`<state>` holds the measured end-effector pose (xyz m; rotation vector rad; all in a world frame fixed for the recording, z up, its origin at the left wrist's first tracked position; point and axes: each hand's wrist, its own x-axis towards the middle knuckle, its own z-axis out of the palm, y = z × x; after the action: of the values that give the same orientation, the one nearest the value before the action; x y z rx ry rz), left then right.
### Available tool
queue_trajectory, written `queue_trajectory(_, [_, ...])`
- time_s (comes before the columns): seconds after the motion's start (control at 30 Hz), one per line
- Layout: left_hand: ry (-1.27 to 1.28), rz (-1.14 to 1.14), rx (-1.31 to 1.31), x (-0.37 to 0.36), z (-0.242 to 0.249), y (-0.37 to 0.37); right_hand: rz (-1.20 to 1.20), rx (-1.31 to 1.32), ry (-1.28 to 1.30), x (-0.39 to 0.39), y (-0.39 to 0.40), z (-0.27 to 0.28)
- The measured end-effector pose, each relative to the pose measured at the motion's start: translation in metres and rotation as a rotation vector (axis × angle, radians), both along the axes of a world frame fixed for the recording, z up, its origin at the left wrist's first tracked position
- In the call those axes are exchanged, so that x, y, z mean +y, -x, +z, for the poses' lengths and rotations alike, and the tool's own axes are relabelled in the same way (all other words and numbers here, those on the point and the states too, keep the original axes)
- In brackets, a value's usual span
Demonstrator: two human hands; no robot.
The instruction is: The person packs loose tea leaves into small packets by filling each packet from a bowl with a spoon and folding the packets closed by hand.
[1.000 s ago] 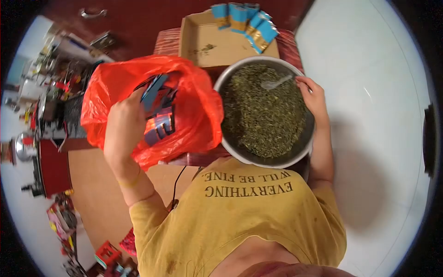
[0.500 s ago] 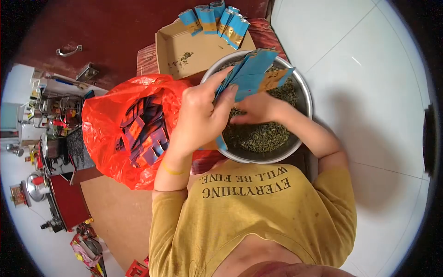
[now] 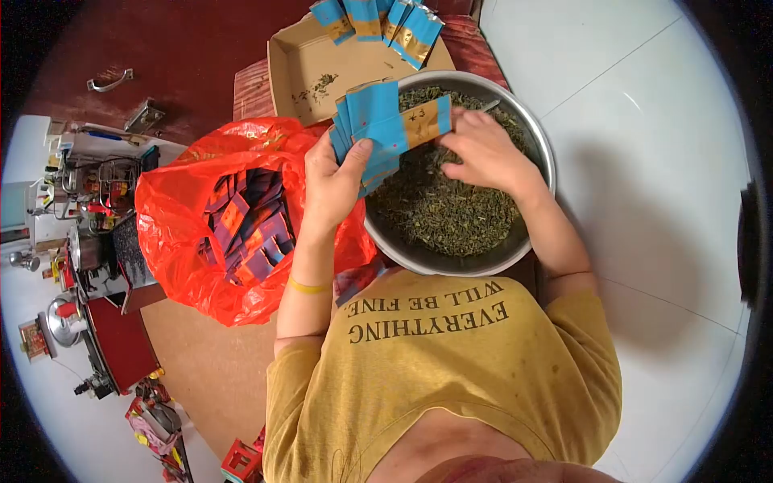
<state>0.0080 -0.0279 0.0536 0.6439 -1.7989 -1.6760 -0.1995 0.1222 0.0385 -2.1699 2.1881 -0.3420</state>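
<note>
My left hand (image 3: 334, 181) grips a fanned stack of blue foil packets (image 3: 374, 113), its thumb across the front. One packet with a gold printed band (image 3: 425, 122) sticks out to the right over a metal basin (image 3: 550, 161). Loose dried green-brown leaves (image 3: 459, 221) fill much of the basin. Above them, my right hand (image 3: 491, 153) has its fingers partly curled and its thumb apart from them, with fingertips at the gold end of that packet. Whether those fingertips touch the packet is hard to see. A pale handle-like piece (image 3: 489, 105) shows just beyond the right hand.
Left of the basin, a red plastic bag (image 3: 173, 229) holds many purple-and-orange packets (image 3: 254, 229). Behind stands a shallow cardboard box (image 3: 282, 68) with scattered leaf bits and several blue-gold packets (image 3: 419, 36) along its far side. White floor tiles (image 3: 644, 161) lie at right.
My left hand has moved left and turned the packets to face me more squarely. My right hand has come up out of the leaves to the end of the projecting packet.
</note>
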Motion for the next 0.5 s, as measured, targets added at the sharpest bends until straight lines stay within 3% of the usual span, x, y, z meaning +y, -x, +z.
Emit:
queue_trajectory(0.1, [-0.089, 0.018, 0.015, -0.007, -0.018, 0.005, -0.046, -0.088, 0.078, 0.008, 0.002, 0.005])
queue_trajectory(0.17, [-0.129, -0.035, 0.009, -0.003, -0.014, 0.009, -0.181, -0.373, -0.072, 0.014, -0.003, 0.02])
queue_trajectory(0.23, [-0.174, -0.063, -0.003, -0.002, -0.022, 0.008, -0.232, -0.422, -0.047, 0.018, 0.003, 0.015])
queue_trajectory(0.3, [-0.209, -0.307, -0.184, -0.006, -0.029, 0.009, -0.163, -0.959, 0.041, 0.014, 0.007, 0.006])
queue_trajectory(0.37, [-0.213, -0.336, -0.24, 0.004, -0.016, 0.012, -0.219, -1.503, 0.171, 0.011, -0.008, 0.002])
queue_trajectory(0.43, [-0.245, -0.413, -0.235, 0.014, -0.018, 0.015, -0.228, -1.474, 0.127, 0.004, -0.014, -0.008])
queue_trajectory(0.5, [0.178, -0.292, -0.157, 0.024, -0.028, 0.017, -0.244, -1.442, 0.081, 0.001, -0.017, -0.013])
